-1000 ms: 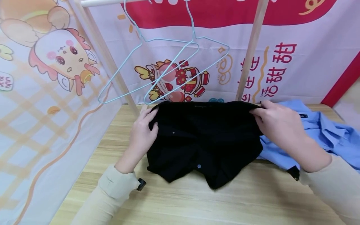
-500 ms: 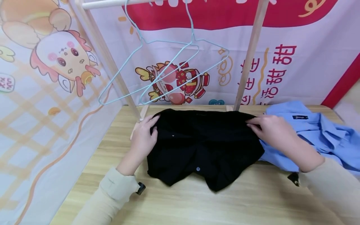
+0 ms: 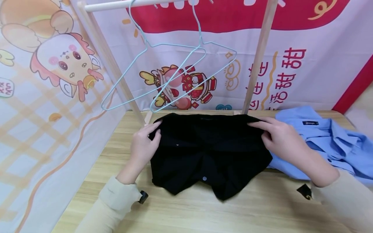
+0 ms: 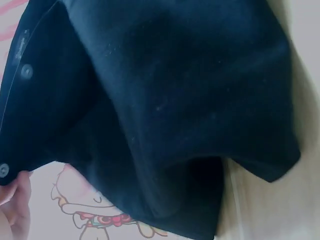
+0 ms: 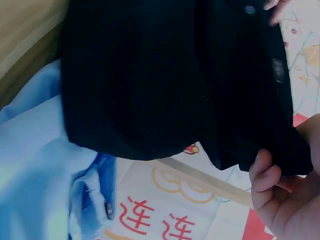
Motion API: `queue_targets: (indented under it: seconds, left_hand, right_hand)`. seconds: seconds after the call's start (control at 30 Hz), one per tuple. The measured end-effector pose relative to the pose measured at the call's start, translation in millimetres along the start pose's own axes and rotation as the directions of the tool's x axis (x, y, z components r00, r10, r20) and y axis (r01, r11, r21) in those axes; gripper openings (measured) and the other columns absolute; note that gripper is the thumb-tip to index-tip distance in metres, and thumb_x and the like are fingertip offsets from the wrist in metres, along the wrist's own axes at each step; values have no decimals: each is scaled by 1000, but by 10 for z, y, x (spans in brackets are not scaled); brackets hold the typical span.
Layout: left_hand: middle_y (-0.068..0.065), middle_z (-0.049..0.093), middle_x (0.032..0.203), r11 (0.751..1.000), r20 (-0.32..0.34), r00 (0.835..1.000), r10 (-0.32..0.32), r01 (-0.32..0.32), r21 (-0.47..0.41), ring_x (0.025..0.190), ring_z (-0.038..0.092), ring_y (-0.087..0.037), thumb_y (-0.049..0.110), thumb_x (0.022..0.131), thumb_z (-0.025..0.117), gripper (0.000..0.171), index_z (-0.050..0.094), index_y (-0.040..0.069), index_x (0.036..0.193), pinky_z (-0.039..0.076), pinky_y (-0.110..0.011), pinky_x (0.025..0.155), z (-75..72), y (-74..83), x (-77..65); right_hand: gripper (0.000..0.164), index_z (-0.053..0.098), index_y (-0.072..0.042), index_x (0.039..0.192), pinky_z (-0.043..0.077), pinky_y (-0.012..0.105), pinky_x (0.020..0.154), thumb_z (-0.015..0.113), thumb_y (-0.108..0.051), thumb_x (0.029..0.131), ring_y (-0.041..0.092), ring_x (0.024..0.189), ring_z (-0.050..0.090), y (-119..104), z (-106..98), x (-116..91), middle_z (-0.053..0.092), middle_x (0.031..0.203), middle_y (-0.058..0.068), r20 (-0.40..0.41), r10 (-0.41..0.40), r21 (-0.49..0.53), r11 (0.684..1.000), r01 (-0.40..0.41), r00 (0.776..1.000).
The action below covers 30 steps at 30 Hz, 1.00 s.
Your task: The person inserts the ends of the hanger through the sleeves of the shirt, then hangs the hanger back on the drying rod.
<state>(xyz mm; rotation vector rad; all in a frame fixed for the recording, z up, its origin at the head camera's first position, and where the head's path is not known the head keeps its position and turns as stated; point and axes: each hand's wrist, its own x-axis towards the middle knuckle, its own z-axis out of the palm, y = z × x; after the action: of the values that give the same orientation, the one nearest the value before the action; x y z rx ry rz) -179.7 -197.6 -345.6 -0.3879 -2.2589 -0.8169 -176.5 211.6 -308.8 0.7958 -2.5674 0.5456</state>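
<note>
A black buttoned garment [image 3: 204,145] is held spread out above the wooden table, its long upper edge running between both hands. My left hand [image 3: 142,147] pinches the upper left corner. At the upper right corner, my right hand [image 3: 281,140] grips the cloth between thumb and fingers. In the left wrist view the garment [image 4: 165,90] fills most of the picture, with buttons and a pale label by its edge. The right wrist view has the right hand's curled fingers [image 5: 265,182] on a corner of the cloth. Folds hide the garment's exact cut.
A blue shirt [image 3: 326,142] lies on the table at the right, close to the garment. Two light-blue wire hangers [image 3: 172,43] hang from a wooden rack [image 3: 107,58] behind it. Printed cloth [image 3: 58,129] stands at the left and back.
Both hands have lowered the garment's upper edge slightly, and the right hand has shifted its grip a little inward along it. The hangers sway slightly.
</note>
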Motion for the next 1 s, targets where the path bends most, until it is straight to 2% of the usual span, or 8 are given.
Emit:
queue_targets:
  seconds: [0.13, 0.2, 0.3, 0.43, 0.53, 0.67, 0.87, 1.0]
  left_hand:
    - [-16, 74, 114, 995, 118, 988, -100, 96, 36, 78, 62, -30, 2, 91, 73, 33, 75, 5, 124, 50, -43, 67, -50, -33, 9]
    - [-17, 73, 117, 992, 133, 983, -128, 124, 40, 71, 56, -27, 3, 92, 72, 34, 74, 7, 126, 44, -38, 61, -80, -36, 17]
    - [-17, 73, 116, 994, 70, 991, -112, 112, 3, 78, 65, -28, -1, 91, 71, 32, 75, 4, 122, 48, -38, 60, -123, -22, 33]
    - [-18, 74, 114, 998, 13, 998, -56, 56, -5, 101, 71, -33, -4, 89, 70, 30, 76, 2, 118, 56, -46, 75, -155, 4, 38]
    - [-17, 74, 114, 998, 91, 994, -65, 62, 32, 77, 69, -29, 0, 91, 70, 32, 75, 4, 123, 54, -43, 68, -156, 5, 11]
    - [-15, 73, 97, 988, 252, 957, -145, 125, 94, 48, 39, -14, 5, 94, 68, 34, 73, 8, 128, 38, -32, 47, -153, -24, -58]
    - [-13, 69, 101, 982, 392, 901, -186, 160, 99, 48, 40, -10, 5, 94, 68, 41, 68, 9, 135, 39, -29, 46, -166, -55, -108]
    - [-7, 57, 80, 979, 467, 861, -204, 172, 109, 52, 43, -12, 7, 96, 69, 47, 63, 12, 142, 41, -31, 50, -187, -45, -105]
  right_hand:
    - [54, 70, -11, 132, 34, 28, 49, 60, 13, 84, 12, 56, 36, -75, -72, -2, 66, 116, 19, -3, -18, 21, 1000, 19, 1000]
    - [58, 68, -14, 135, 33, 27, 48, 61, 12, 84, 10, 55, 35, -117, -101, 2, 66, 114, 16, -12, -38, 10, 999, 38, 999]
    - [59, 65, -16, 138, 32, 28, 47, 60, 11, 85, 11, 53, 34, -150, -129, 14, 66, 117, 15, 10, -34, -1, 999, 34, 999]
    - [51, 61, -12, 136, 35, 30, 51, 57, 9, 90, 14, 56, 37, -120, -119, 24, 65, 120, 16, 114, 22, 36, 999, -26, 993]
    - [44, 63, -9, 133, 36, 30, 51, 56, 6, 93, 13, 51, 37, -96, -99, 17, 66, 116, 15, 153, 72, 95, 992, -87, 986]
    - [43, 68, -9, 131, 35, 28, 45, 57, 6, 92, 8, 43, 31, -115, -87, 5, 68, 112, 14, 92, 80, 140, 986, -93, 993]
    - [47, 69, -6, 132, 36, 29, 50, 62, 8, 87, 8, 52, 33, -222, -92, 14, 70, 120, 19, 10, -13, 94, 995, 12, 1000]
    - [48, 68, -5, 133, 36, 28, 49, 63, 9, 87, 8, 51, 33, -264, -113, 13, 67, 126, 23, 14, -18, 89, 996, 17, 1000]
